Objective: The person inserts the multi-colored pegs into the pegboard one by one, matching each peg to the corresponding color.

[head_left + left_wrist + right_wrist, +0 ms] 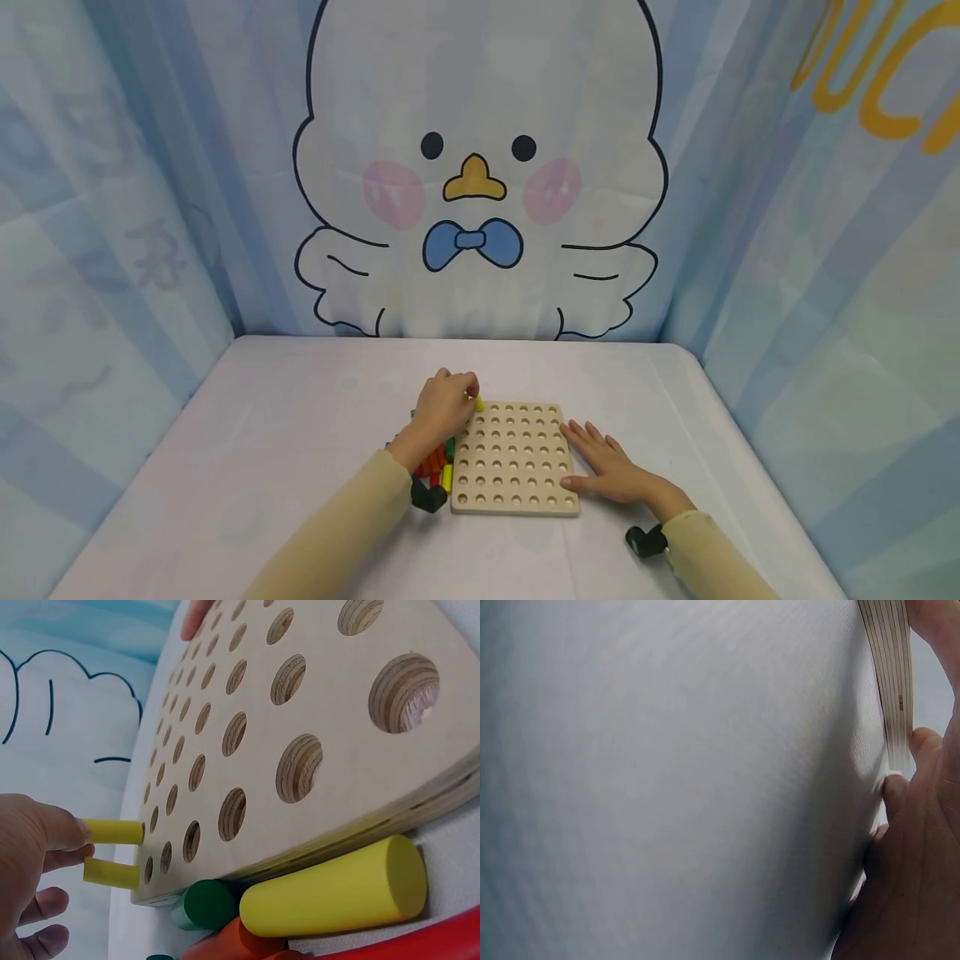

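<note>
My left hand (447,398) is over the far left corner of a wooden peg board (513,458) with rows of round holes. Its thumb and finger pinch a yellow peg (114,832), whose lower end is right at a hole. Beside it, a second yellow peg (112,873) stands upright at the corner of the board. With fingers spread and straight, my right hand (618,471) rests along the board's right edge; the right wrist view shows it beside the layered plywood side (892,675).
Loose pegs lie against the board's left side, partly hidden by the left arm: a yellow peg (337,892), a green peg (206,904), an orange peg (236,943) and a red peg (420,937). A white cloth (300,433) covers the table, with patterned curtains (825,292) around it.
</note>
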The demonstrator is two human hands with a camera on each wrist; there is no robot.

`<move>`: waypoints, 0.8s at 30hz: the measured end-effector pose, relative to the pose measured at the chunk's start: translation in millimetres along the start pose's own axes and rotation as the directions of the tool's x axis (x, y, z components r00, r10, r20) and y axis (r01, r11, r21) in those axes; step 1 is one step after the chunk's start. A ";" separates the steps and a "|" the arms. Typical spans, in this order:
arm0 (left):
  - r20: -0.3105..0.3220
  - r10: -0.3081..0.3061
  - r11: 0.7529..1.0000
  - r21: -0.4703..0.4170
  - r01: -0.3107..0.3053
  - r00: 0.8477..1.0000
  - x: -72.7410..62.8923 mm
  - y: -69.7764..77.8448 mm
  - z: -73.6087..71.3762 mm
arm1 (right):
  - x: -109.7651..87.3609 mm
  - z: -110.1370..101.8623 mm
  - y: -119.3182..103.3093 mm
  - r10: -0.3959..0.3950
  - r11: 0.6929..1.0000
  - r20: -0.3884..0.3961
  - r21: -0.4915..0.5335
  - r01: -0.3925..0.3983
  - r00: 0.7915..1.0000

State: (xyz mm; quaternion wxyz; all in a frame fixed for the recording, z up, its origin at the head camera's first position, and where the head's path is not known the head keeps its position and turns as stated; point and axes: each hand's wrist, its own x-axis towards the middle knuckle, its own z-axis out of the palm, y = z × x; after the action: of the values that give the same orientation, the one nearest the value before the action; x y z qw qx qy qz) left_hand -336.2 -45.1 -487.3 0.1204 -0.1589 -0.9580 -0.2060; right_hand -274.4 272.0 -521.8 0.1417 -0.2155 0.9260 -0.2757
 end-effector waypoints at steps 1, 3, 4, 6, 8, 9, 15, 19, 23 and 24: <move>0.003 -0.002 1.000 -0.001 0.002 1.000 -0.1 0.0 -0.2 | -0.1 0.2 -0.4 0.000 1.000 0.001 0.001 0.000 1.000; 0.005 -0.004 1.000 0.000 0.004 1.000 0.1 -0.2 -0.1 | 0.1 0.2 -0.9 0.005 1.000 0.005 -0.005 -0.005 1.000; 0.004 -0.002 1.000 0.000 0.002 1.000 0.1 -0.4 0.0 | 0.1 0.0 -1.2 0.009 1.000 0.008 -0.010 -0.009 1.000; -0.002 0.009 1.000 0.002 -0.009 1.000 0.7 -1.1 1.1 | 0.5 -0.8 -1.1 0.010 1.000 0.012 -0.008 -0.010 1.000; -0.010 0.023 1.000 0.006 -0.023 1.000 2.1 -2.0 2.7 | 0.5 -1.3 -0.2 0.016 1.000 0.013 -0.023 -0.016 1.000; -0.011 0.030 1.000 0.010 -0.030 0.999 2.8 -2.3 3.6 | 0.6 -1.3 0.5 0.016 0.999 0.011 -0.029 -0.015 1.000; -0.024 0.054 0.998 0.016 -0.054 0.998 3.8 -2.4 5.8 | 1.6 0.0 4.6 0.007 0.999 0.001 -0.043 -0.007 1.000; -0.032 0.101 0.994 0.036 -0.100 0.994 1.7 -2.1 5.6 | 2.0 0.6 4.4 0.001 0.999 -0.002 -0.045 -0.001 1.000; -0.024 0.127 0.990 0.069 -0.125 0.992 -0.3 -1.6 4.7 | 2.3 0.9 4.2 0.000 0.999 -0.003 -0.042 0.000 1.000; -0.025 0.127 0.990 0.072 -0.125 0.992 -0.7 -1.4 4.4 | 2.4 1.1 4.0 -0.002 0.999 -0.003 -0.037 0.002 1.000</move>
State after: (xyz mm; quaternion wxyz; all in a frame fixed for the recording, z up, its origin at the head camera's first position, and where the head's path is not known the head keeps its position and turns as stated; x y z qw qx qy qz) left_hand -336.8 -44.6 -492.0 0.1530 -0.2116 -0.9508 -0.1666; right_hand -277.4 273.4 -525.4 0.1361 -0.2186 0.9309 -0.2590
